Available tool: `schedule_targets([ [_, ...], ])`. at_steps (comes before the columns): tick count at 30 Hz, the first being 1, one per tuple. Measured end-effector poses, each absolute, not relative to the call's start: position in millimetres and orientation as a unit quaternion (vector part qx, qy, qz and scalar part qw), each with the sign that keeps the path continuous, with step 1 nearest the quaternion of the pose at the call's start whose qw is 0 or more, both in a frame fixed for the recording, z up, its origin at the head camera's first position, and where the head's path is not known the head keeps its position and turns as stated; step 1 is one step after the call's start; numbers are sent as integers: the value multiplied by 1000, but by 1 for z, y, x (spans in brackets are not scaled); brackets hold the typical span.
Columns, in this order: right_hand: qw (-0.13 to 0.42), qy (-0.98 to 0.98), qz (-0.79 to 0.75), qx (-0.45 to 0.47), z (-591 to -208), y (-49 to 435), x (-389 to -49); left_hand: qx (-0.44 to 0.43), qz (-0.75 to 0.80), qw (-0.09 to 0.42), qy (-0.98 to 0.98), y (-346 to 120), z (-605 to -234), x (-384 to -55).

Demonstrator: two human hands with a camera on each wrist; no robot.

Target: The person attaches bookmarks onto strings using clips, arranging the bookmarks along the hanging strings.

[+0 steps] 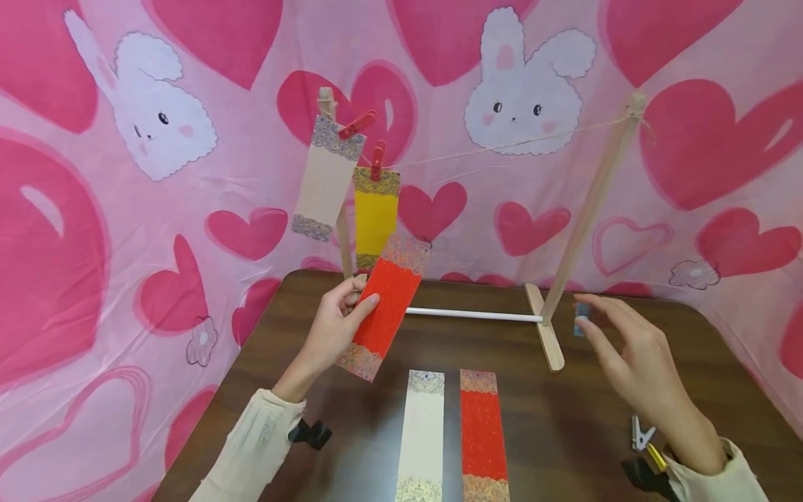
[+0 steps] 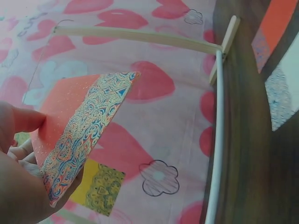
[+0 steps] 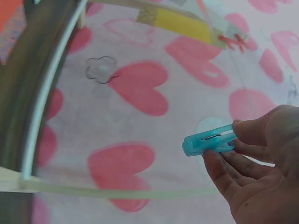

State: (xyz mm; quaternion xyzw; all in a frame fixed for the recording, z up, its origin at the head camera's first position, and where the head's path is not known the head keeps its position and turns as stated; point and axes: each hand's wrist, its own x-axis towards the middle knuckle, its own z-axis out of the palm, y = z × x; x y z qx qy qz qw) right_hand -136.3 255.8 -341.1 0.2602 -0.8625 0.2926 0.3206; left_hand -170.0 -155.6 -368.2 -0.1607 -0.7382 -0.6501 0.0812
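Observation:
My left hand (image 1: 332,324) holds a red card (image 1: 390,300) with patterned bands at both ends, thumb across its front. The card is tilted and overlaps a yellow card (image 1: 375,216) in the head view. A blue clothespin (image 3: 208,141) is pinched between the thumb and fingers of my right hand (image 1: 646,355), out to the right of the wooden post. On the string (image 1: 477,151), one red clothespin (image 1: 378,160) grips the yellow card; another red clothespin (image 1: 357,124) is at the top of a pale card (image 1: 326,178) hanging at a slant.
A wooden frame with a right post (image 1: 592,209) and a white bottom rod (image 1: 473,314) stands on the brown table (image 1: 596,418). A white card (image 1: 422,432) and another red card (image 1: 483,432) lie in front. A silvery clothespin (image 1: 641,436) and a yellow clothespin (image 1: 656,457) lie by my right wrist.

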Motion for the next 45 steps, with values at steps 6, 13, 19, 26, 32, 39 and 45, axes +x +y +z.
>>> schedule_targets([
  [6,340,-839,312,288,-318,240,-149,-169,-652,82,-734,-150,-355,-185],
  [13,358,-831,288,313,-303,239,-155,-176,-659,85,-727,-141,-350,-197],
  [19,357,-832,267,329,-286,235,-162,-171,-674,76,-715,-130,-346,-208],
  [26,361,-824,263,348,-264,222,-170,-179,-682,69,-706,-118,-344,-219],
  [32,344,-824,266,362,-252,211,-176,-170,-679,71,-711,-114,-343,-224],
  [39,356,-794,291,398,-235,199,-195,-176,-673,86,-714,-105,-337,-235],
  [45,311,-783,402,358,-211,173,-213,-186,-659,96,-722,-102,-332,-244],
])
